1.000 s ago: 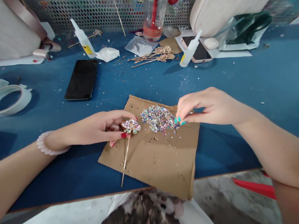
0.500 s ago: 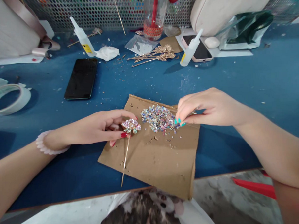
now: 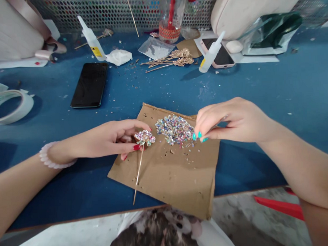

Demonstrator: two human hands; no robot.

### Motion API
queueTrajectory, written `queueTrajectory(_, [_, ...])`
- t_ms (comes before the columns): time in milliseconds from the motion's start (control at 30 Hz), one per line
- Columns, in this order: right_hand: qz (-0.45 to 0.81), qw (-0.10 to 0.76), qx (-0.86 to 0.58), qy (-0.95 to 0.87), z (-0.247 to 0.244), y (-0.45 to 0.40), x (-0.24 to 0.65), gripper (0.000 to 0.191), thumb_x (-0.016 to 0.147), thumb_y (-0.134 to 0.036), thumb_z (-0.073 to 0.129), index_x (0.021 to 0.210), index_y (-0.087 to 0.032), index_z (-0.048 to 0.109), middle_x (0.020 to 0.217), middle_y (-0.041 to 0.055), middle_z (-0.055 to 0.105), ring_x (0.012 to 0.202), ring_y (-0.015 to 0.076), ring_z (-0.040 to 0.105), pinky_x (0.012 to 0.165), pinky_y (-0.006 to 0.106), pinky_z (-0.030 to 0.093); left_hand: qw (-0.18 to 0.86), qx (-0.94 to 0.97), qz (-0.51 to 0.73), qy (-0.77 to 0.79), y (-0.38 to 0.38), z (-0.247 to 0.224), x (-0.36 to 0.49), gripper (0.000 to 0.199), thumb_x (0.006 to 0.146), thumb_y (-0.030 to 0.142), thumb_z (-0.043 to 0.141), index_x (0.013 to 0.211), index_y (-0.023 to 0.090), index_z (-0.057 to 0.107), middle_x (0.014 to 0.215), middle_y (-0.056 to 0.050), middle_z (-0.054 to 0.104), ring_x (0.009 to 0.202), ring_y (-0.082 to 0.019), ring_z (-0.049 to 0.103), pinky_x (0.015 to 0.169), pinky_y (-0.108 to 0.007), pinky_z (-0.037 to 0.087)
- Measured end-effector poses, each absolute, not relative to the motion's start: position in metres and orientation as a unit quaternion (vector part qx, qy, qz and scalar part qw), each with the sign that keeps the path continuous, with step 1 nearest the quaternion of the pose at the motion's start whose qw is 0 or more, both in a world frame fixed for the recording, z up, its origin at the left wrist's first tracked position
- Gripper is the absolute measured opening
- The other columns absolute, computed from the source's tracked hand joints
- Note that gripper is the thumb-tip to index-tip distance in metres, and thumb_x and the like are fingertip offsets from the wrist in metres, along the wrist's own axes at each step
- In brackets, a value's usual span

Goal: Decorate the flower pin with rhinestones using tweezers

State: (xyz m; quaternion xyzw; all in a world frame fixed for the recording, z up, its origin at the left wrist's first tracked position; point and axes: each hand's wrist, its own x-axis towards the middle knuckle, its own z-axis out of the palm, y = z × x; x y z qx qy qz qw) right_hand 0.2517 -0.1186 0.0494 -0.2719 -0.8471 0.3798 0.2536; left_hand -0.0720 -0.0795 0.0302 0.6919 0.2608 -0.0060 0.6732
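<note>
My left hand [image 3: 107,138], with red nails, holds a gold-stemmed hairpin [image 3: 138,167] between thumb and fingers. Its flower-shaped head is covered in small sparkling stones, and the stem slants down toward the table's front edge. A heap of tiny multicoloured rhinestones [image 3: 173,129] lies on a brown cardboard piece [image 3: 182,176]. At the right edge of that heap is my right hand [image 3: 231,120], its turquoise-nailed fingers pinched together. A small metallic glint shows by its fingers, but what they hold is too small or hidden to make out.
Two glue bottles [image 3: 92,39] [image 3: 212,55] stand toward the back. Several gold hairpins [image 3: 174,59] lie between them. A black phone [image 3: 89,85], a tape roll [image 3: 24,105], a second phone [image 3: 223,57] and a clear cup with red trim [image 3: 170,19] are also on the blue table.
My right hand has shifted slightly right, its fingertips a little away from the rhinestones. My left hand keeps the hairpin in nearly the same place.
</note>
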Motion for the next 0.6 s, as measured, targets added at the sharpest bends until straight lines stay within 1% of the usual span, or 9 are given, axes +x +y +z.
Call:
queueTrajectory(67, [0.394, 0.271, -0.249, -0.842, 0.048, -0.122, 0.246, 0.004, 0.085, -0.017, 0.068, 0.087, -0.020, 0.065, 0.084, 0.0000, 0.070, 0.077, 0.0104, 0.066, 0.067, 0.023, 0.049, 0.673, 0.692, -0.005, 0.259, -0.079, 0.029, -0.073, 0.036, 0.095, 0.019, 0.051, 0.129, 0.026, 0.042, 0.098, -0.001, 0.061, 0.058, -0.004, 0.054, 0.056, -0.012, 0.048])
queueTrajectory(167, [0.401, 0.265, -0.231, -0.846, 0.046, -0.128, 0.234, 0.001, 0.088, -0.018, 0.064, 0.087, -0.018, 0.064, 0.084, 0.0015, 0.070, 0.079, 0.0105, 0.065, 0.072, 0.024, 0.050, 0.670, 0.697, -0.005, 0.253, -0.079, 0.028, -0.074, 0.037, 0.095, 0.020, 0.052, 0.131, 0.026, 0.041, 0.097, -0.001, 0.062, 0.059, -0.004, 0.056, 0.056, -0.013, 0.048])
queueTrajectory(267, [0.383, 0.248, -0.231, -0.859, 0.046, -0.133, 0.225, 0.008, 0.091, -0.020, 0.061, 0.085, -0.017, 0.064, 0.083, 0.0027, 0.071, 0.080, 0.0110, 0.065, 0.074, 0.025, 0.050, 0.670, 0.699, -0.004, 0.251, -0.079, 0.028, -0.075, 0.037, 0.096, 0.021, 0.052, 0.130, 0.027, 0.041, 0.095, 0.001, 0.062, 0.059, -0.003, 0.056, 0.056, -0.012, 0.048])
queueTrajectory(400, [0.372, 0.239, -0.225, -0.868, 0.047, -0.136, 0.221, 0.011, 0.092, -0.020, 0.058, 0.084, -0.016, 0.064, 0.082, 0.0030, 0.071, 0.080, 0.0111, 0.065, 0.074, 0.025, 0.050, 0.672, 0.699, -0.002, 0.244, -0.078, 0.027, -0.074, 0.036, 0.096, 0.021, 0.051, 0.130, 0.029, 0.042, 0.096, 0.001, 0.061, 0.059, -0.003, 0.056, 0.057, -0.011, 0.047])
queueTrajectory(600, [0.356, 0.269, -0.214, -0.869, 0.049, -0.141, 0.217, 0.009, 0.092, -0.018, 0.059, 0.085, -0.016, 0.064, 0.081, 0.0029, 0.071, 0.079, 0.0105, 0.064, 0.074, 0.025, 0.050, 0.668, 0.706, 0.004, 0.236, -0.078, 0.024, -0.075, 0.038, 0.096, 0.020, 0.050, 0.132, 0.031, 0.040, 0.103, 0.000, 0.060, 0.061, -0.002, 0.056, 0.060, -0.013, 0.048])
